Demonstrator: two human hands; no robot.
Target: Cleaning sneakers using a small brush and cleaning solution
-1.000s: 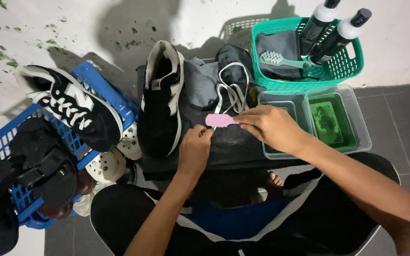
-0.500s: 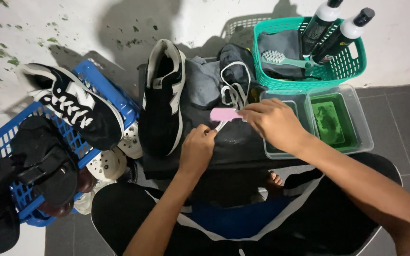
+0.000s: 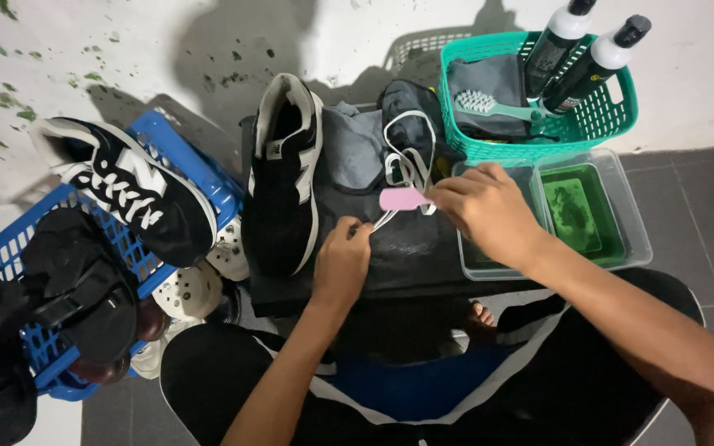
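Gripping pink brush (image 3: 404,199) | right hand (image 3: 489,211) | left hand (image 3: 342,263) pinching white shoelace (image 3: 383,220) (taut)

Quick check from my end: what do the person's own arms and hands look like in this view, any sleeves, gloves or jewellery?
Both arms are bare from the frame edge down to the wrist: no sleeves show. The left hand and the right hand wear no gloves, and no rings, watch or bands are visible. Below the arms, the person wears dark trousers with a white stripe and a blue panel.
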